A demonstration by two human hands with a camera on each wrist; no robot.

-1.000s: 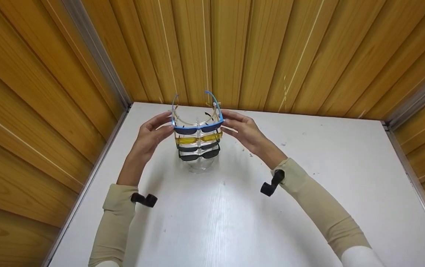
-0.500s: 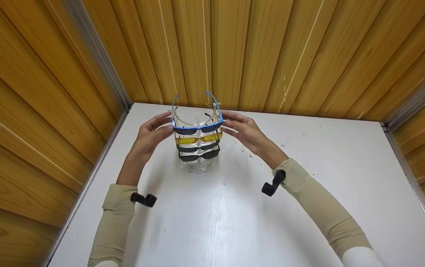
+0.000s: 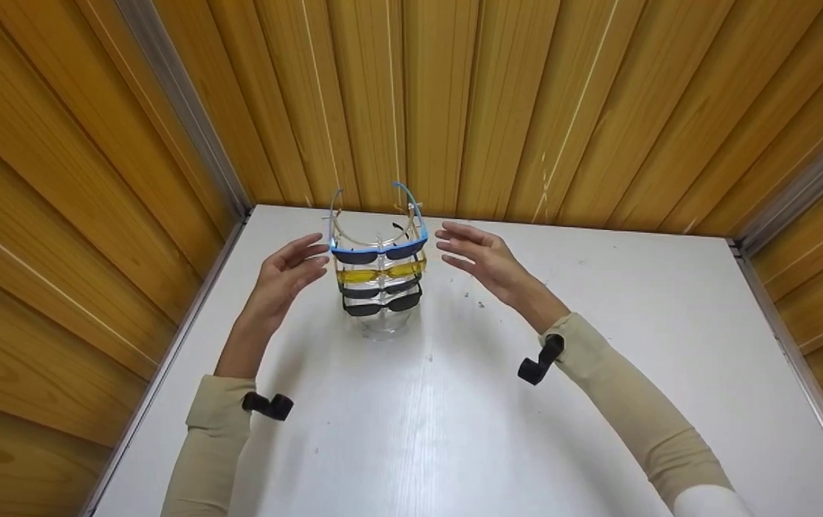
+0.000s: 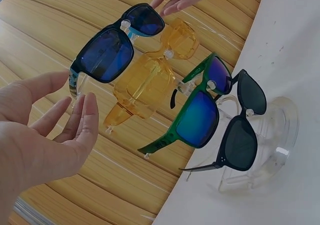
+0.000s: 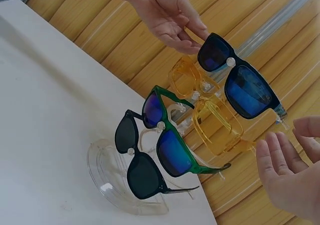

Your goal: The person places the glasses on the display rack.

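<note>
Blue-framed sunglasses (image 3: 379, 253) with dark lenses sit on the top tier of a clear display stand (image 4: 287, 130), temples pointing back. Below them on the stand are yellow glasses (image 4: 145, 82), green-framed sunglasses (image 4: 197, 117) with bluish lenses, and black sunglasses (image 5: 145, 175) at the bottom. My left hand (image 3: 276, 287) is just left of the blue pair, fingers loosely bent, with a small gap beside the frame in the head view. On the other side, my right hand (image 3: 487, 260) stands off the right hinge with its fingers spread. Neither hand holds anything.
The stand rises near the back edge of a white table (image 3: 411, 431). Wood-look panels (image 3: 440, 108) close in the back and sides, with metal strips (image 3: 182, 100) at the corners. Small dark marks (image 3: 481, 304) dot the tabletop right of the stand.
Both hands have let go of the blue sunglasses and moved outward, left hand to the left and right hand to the right. The sunglasses stay on the stand.
</note>
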